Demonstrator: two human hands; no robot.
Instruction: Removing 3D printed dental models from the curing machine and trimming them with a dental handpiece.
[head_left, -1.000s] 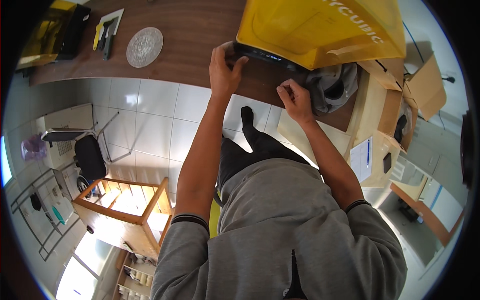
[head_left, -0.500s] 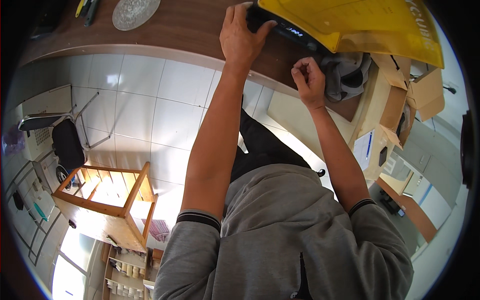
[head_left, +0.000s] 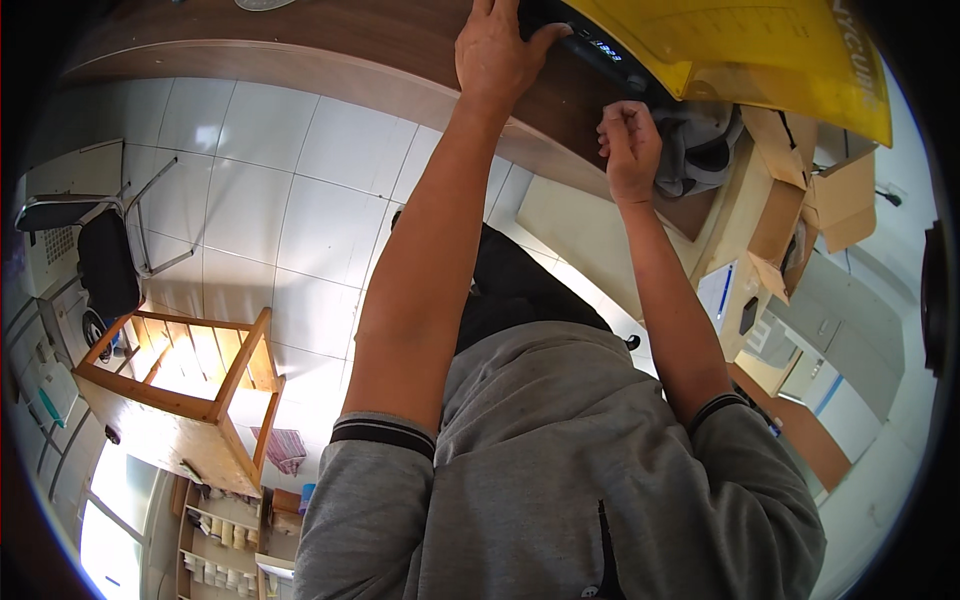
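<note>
My left hand [head_left: 497,58] reaches to the top edge of the view, where its fingertips are cut off. The fingers lie stretched out and the thumb is spread to the right, its tip at the front edge of a black device [head_left: 635,68] with small lit digits. A see-through yellow cover [head_left: 740,70] sits over this device. My right hand [head_left: 630,150] hovers near the table edge, in front of the device and left of a grey cloth bundle [head_left: 695,155]. Its fingers are curled in with the thumb against them, and nothing shows in them.
The brown table [head_left: 350,45] runs along the top, with part of a round clear disc [head_left: 264,3] on it. Open cardboard boxes [head_left: 845,200] stand at the right, near a white sheet with a blue pen [head_left: 716,292]. A black chair [head_left: 108,262] and a wooden frame [head_left: 180,390] are at the left.
The view has shifted, so the disc has slid mostly out at the top. My left thumb stays by the device's front. My right hand has turned slightly, still curled. The lit digits look different.
</note>
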